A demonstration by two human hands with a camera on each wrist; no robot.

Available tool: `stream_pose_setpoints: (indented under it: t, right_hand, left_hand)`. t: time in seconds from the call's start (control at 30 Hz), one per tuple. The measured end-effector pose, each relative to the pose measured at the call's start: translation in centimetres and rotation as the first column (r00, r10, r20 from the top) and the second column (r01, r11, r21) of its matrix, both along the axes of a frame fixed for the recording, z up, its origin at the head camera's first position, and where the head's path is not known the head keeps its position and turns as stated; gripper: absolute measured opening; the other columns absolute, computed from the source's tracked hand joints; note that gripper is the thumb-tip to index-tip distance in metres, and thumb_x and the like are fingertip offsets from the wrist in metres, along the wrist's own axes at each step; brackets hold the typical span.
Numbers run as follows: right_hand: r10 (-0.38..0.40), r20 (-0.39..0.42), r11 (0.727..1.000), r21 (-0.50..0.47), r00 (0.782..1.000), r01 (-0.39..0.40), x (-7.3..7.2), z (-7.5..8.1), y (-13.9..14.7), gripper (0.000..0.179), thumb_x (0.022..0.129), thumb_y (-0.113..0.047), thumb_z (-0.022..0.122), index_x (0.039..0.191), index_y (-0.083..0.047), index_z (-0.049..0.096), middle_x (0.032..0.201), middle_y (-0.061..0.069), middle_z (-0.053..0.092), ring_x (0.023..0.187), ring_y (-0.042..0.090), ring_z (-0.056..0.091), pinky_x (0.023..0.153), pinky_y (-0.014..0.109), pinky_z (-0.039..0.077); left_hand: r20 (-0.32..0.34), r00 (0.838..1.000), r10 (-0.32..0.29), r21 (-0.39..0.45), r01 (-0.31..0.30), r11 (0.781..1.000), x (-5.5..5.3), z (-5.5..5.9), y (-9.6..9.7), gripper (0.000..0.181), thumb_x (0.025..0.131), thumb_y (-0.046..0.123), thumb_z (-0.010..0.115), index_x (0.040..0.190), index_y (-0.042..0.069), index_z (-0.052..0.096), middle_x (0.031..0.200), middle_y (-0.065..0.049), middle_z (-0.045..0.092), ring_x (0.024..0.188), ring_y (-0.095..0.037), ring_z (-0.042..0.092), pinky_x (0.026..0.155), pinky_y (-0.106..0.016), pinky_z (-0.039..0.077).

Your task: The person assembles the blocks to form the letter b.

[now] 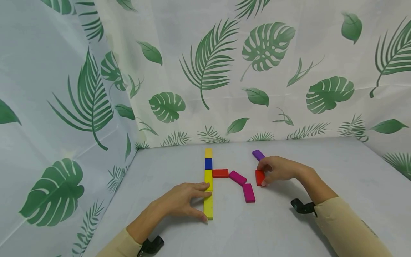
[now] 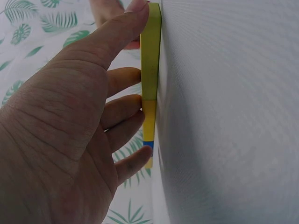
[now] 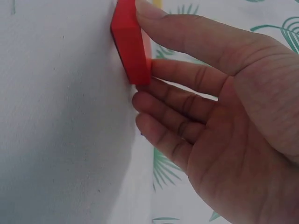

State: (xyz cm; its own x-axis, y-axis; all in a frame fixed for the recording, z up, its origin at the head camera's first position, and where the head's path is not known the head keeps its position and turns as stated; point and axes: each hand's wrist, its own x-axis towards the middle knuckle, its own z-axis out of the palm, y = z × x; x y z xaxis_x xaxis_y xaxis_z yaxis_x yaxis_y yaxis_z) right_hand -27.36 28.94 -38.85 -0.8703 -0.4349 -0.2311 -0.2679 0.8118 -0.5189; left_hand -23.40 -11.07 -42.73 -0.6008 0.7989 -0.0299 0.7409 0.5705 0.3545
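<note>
In the head view my left hand (image 1: pixel 181 200) lies along the left side of a straight column of blocks. Its fingertips and thumb touch the two long yellow blocks, the nearer one (image 1: pixel 208 208) and the one beyond it (image 1: pixel 208 175). Its fingers are extended rather than curled in the left wrist view. A blue block (image 1: pixel 208 164) and a short yellow block (image 1: pixel 208 153) continue the column to the far end. My right hand (image 1: pixel 278 169) pinches a red block (image 1: pixel 259 177) between thumb and fingers, low over the table. In the right wrist view this block (image 3: pixel 131 46) is tilted.
Another red block (image 1: pixel 220 173) juts rightward from the column. Two magenta blocks follow it, one slanted (image 1: pixel 237 177) and one nearer me (image 1: pixel 248 193). A purple block (image 1: pixel 258 154) lies beyond my right hand. Leaf-printed sheets (image 1: pixel 218 78) stand behind and beside the white table (image 1: pixel 257 232).
</note>
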Motion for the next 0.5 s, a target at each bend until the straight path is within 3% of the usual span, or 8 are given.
stream_pose_setpoints:
  t: [0.23, 0.5]
  right_hand:
    - [0.028, 0.030, 0.999, -0.026, 0.999, -0.027, 0.4, -0.1, 0.2, 0.044, 0.078, -0.026, 0.092, 0.112, -0.012, 0.067, 0.098, 0.003, 0.063, 0.096, 0.022, 0.056, 0.075, 0.035, 0.052]
    - [0.034, 0.037, 0.999, -0.018, 0.999, -0.033, 1.2, -0.1, 0.2, 0.047, 0.074, -0.027, 0.094, 0.107, -0.011, 0.063, 0.095, 0.002, 0.062, 0.093, 0.021, 0.056, 0.074, 0.033, 0.052]
  left_hand:
    - [-0.005, 1.000, -0.003, -0.004, 0.003, 1.000, -0.1, 0.1, -0.1, 0.084, 0.080, 0.075, 0.073, 0.149, 0.029, 0.058, 0.162, 0.010, 0.046, 0.153, -0.009, 0.039, 0.122, -0.044, 0.040]
    - [-0.002, 1.000, -0.003, 0.000, 0.003, 1.000, -0.1, 0.0, 0.0, 0.084, 0.080, 0.074, 0.074, 0.149, 0.029, 0.058, 0.162, 0.009, 0.046, 0.153, -0.009, 0.039, 0.123, -0.044, 0.040]
